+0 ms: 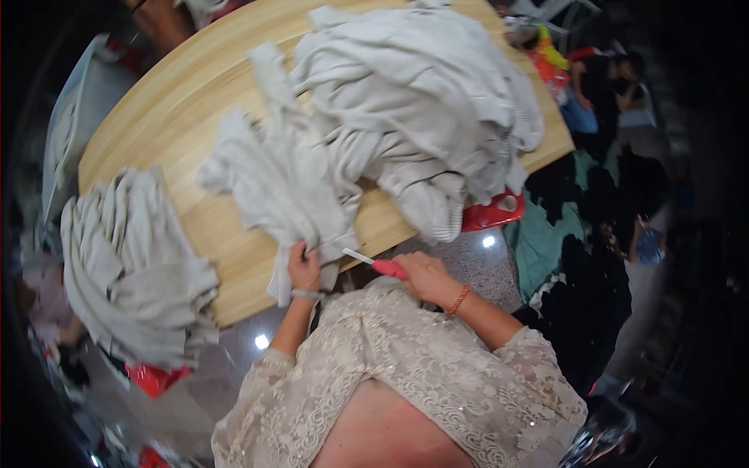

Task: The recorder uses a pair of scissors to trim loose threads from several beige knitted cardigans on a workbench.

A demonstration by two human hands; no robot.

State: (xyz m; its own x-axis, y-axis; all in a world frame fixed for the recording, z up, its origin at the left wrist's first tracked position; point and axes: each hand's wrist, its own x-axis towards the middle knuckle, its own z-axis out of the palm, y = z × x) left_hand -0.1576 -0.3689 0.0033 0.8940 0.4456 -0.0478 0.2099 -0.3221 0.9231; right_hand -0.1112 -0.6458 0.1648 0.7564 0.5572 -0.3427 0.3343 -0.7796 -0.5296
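Note:
My left hand (305,269) is closed on the lower edge of a light grey knit garment (292,183), which lies spread over the near side of the table. Close by on the right, my right hand (429,278) is wrapped round the red handle of a slim tool with a narrow pale blade (388,267). The blade points up and left toward the garment's edge; whether it touches the cloth I cannot tell. Beyond the garment rises a large heap of similar grey knitwear (413,78).
The wooden table (175,101) has a curved far edge. Another grey knit pile (133,265) hangs over its left end, above a red bag (156,378). A red plastic item (493,213) shows under the heap. Green cloth (542,238) and black cloth (589,288) lie to the right; people sit farther off.

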